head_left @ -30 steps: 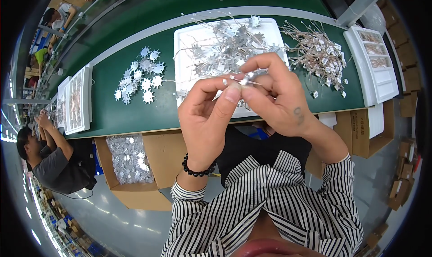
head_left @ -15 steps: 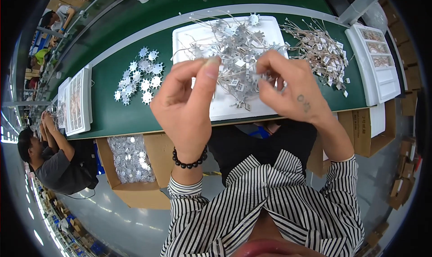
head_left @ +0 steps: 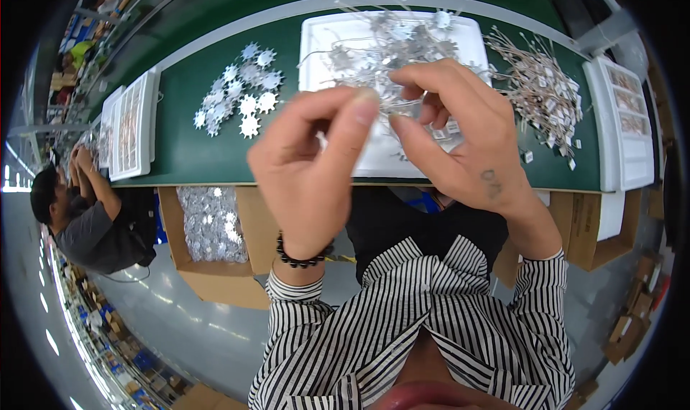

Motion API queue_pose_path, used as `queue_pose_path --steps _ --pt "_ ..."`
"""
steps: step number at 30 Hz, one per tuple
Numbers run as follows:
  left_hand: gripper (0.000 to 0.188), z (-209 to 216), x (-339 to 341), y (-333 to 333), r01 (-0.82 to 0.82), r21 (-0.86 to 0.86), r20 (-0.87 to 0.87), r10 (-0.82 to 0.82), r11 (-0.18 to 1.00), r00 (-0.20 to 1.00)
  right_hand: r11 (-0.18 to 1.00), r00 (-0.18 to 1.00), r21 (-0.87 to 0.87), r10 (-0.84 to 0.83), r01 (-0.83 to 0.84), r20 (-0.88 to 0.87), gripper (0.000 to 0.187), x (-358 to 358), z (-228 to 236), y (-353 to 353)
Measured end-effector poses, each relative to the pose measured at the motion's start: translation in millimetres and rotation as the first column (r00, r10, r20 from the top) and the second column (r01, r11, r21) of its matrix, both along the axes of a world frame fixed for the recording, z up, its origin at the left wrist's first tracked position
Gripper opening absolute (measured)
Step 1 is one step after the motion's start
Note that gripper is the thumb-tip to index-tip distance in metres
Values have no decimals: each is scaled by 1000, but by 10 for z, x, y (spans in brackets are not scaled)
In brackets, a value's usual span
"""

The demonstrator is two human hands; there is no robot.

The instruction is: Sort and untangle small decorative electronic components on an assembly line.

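My left hand point(head_left: 309, 158) is raised in front of the white foam tray point(head_left: 313, 43), its thumb and forefinger pressed together. Whatever lies in that pinch is hidden or too small to name. Close beside it, my right hand point(head_left: 463, 133) has thumb and forefinger spread apart, with the other fingers curled; I see nothing firmly held there. Behind both hands, a heap of silvery toothed metal discs with thin wires and small white tags point(head_left: 402, 33) covers the tray, partly blurred. Left of the tray, loose star-shaped metal discs point(head_left: 248, 106) lie on the green bench top point(head_left: 172, 151).
Wired parts with white tags point(head_left: 550, 94) are piled at right, beside a foam tray point(head_left: 611, 137). More foam trays point(head_left: 131, 130) stand at left. Below the bench edge is a cardboard box point(head_left: 215, 270) of bagged metal discs. A person point(head_left: 86, 216) sits at far left.
My hands have come closer together, and the right thumb and forefinger have spread wider. The view has shifted, so the bench sits higher and further right.
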State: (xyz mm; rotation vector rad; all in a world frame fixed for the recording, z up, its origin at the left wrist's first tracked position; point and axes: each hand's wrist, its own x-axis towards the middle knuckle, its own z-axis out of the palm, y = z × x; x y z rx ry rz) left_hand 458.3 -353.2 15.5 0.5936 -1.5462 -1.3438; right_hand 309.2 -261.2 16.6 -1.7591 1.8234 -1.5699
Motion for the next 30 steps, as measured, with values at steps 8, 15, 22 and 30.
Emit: queue_pose_path --steps 8,15,22,30 --pt "13 -84 124 -40 122 92 64 -129 988 990 968 949 67 222 -242 224 16 64 -185 0" --pt "29 -607 388 -1098 -124 -565 550 485 816 680 988 757 -24 131 -151 640 9 182 -206 53" --pt "36 -933 429 -1405 145 -897 425 728 417 538 994 684 81 -12 -68 729 12 231 -27 116" --pt "34 -432 410 -775 -187 -106 201 205 977 958 992 918 115 -6 -43 396 6 422 -98 -150"
